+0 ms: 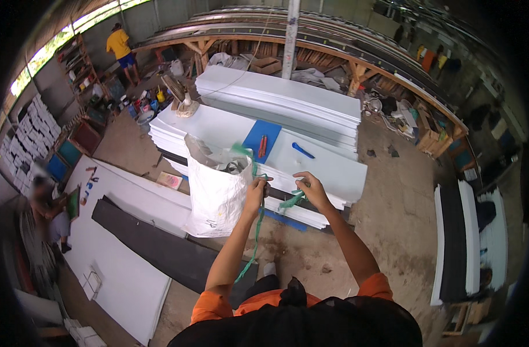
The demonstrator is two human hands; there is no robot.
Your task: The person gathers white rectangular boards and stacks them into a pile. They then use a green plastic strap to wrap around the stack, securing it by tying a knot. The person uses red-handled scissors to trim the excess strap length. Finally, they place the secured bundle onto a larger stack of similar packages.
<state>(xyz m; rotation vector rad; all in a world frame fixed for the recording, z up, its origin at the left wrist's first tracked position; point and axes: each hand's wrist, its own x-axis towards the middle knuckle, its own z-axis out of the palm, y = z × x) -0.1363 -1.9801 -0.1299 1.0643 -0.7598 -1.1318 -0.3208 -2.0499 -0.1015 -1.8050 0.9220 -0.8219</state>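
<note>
Both my hands are raised in front of me beside a white woven sack [217,202]. My left hand [256,192] is closed round a green plastic strip [256,240], whose tail hangs down past my left forearm. My right hand [312,189] pinches near a crumpled part of green strip [291,200], thumb and finger close together. More green material shows at the sack's mouth, where dark items sit inside. Beyond my hands, red-handled pliers [263,146] lie on a blue sheet [254,137], and a blue tool [303,151] rests on white sheets.
Tall stacks of white sheets [282,98] stand ahead. A fan [175,89] is at their left end. Low sheets [117,254] and a dark strip [154,237] cover the left floor. One person [47,211] sits at left; another [123,49] stands far back.
</note>
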